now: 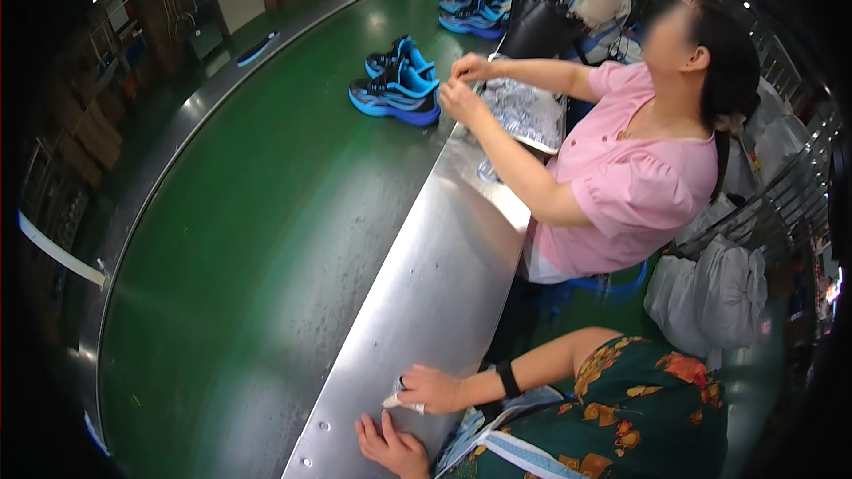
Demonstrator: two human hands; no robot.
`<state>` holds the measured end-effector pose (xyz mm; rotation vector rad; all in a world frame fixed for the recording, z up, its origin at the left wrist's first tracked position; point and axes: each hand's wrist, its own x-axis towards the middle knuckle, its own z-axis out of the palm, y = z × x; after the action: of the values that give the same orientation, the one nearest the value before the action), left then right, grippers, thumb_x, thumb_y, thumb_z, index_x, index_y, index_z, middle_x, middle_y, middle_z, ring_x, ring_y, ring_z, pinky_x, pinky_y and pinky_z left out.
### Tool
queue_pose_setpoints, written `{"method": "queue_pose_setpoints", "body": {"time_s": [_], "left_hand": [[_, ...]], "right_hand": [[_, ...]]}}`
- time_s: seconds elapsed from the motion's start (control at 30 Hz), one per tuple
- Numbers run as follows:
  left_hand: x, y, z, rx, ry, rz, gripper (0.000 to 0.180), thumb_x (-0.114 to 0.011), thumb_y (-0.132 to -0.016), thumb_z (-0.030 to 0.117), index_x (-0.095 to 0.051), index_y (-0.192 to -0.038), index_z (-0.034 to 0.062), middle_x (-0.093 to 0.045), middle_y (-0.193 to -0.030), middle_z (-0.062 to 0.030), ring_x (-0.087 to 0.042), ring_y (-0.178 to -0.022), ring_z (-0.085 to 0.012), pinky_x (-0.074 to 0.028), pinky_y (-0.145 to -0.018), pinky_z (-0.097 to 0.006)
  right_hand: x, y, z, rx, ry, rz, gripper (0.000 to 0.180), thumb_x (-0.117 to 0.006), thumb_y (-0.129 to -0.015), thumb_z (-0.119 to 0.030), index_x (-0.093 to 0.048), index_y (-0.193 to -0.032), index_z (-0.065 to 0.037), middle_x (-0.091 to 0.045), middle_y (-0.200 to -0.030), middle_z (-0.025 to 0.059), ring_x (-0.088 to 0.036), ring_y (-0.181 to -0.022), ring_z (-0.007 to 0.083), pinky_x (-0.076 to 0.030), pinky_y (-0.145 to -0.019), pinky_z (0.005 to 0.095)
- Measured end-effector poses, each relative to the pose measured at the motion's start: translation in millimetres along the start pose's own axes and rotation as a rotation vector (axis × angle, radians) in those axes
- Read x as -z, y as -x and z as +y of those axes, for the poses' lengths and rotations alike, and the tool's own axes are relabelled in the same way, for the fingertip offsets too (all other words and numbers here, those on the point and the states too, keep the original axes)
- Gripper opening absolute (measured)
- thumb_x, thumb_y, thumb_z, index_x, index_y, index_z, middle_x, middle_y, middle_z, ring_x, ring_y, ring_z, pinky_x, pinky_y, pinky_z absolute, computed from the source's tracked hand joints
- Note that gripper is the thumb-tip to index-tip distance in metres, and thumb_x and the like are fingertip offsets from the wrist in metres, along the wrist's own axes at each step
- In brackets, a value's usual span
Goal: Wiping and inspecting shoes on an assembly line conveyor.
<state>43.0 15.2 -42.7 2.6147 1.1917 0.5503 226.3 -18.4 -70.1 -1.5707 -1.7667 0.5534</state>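
hands (413,417) on brushed steel ledge (435,275)

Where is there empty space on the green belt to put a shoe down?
The green belt is bare from the blue shoes down toward the person's hands. It is crowded farther up, where more shoes sit near the co-worker's hands.

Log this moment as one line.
left hand: flat on steel ledge | right hand: pinching small white piece | belt: blue shoes
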Motion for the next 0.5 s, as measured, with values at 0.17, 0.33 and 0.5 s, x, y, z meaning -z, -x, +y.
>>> {"method": "queue_pose_setpoints", "body": {"time_s": [0.17,0.33,0.5], "left_hand": [[-3,0,0,0.008,-0.016,-0.008,0.044,-0.055,-0.079,0.011,-0.06,-0.122,0.0106,-0.052,-0.129,-0.0221,-0.047,-0.119,-0.0415,-0.036,-0.099,-0.053],[1,-1,0,0.051,0.023,-0.077,0.044,-0.052,-0.079,0.009,-0.058,-0.123,0.0077,-0.047,-0.133,-0.0217,-0.041,-0.124,-0.0412,-0.031,-0.102,-0.053],[4,-5,3,-0.002,0.022,-0.038,0.045,-0.054,-0.078,0.01,-0.06,-0.123,0.0096,-0.051,-0.13,-0.0232,-0.047,-0.119,-0.0424,-0.035,-0.099,-0.052]], "right_hand": [[79,-63,55,0.082,-0.097,0.106,0.02,-0.054,-0.092,-0.02,-0.063,-0.105,-0.008,-0.054,-0.078,0.0134,-0.055,-0.071,0.0326,-0.045,-0.068,0.0428],[205,-146,96,-0.171,0.048,0.33,0.016,-0.063,-0.085,-0.021,-0.067,-0.098,-0.012,-0.064,-0.082,0.0143,-0.06,-0.079,0.0316,-0.048,-0.07,0.0403],[284,-200,174,-0.242,0.437,0.427,0.021,-0.064,-0.081,-0.03,-0.069,-0.093,-0.013,-0.066,-0.079,0.0159,-0.065,-0.077,0.0323,-0.051,-0.071,0.0422]]}}
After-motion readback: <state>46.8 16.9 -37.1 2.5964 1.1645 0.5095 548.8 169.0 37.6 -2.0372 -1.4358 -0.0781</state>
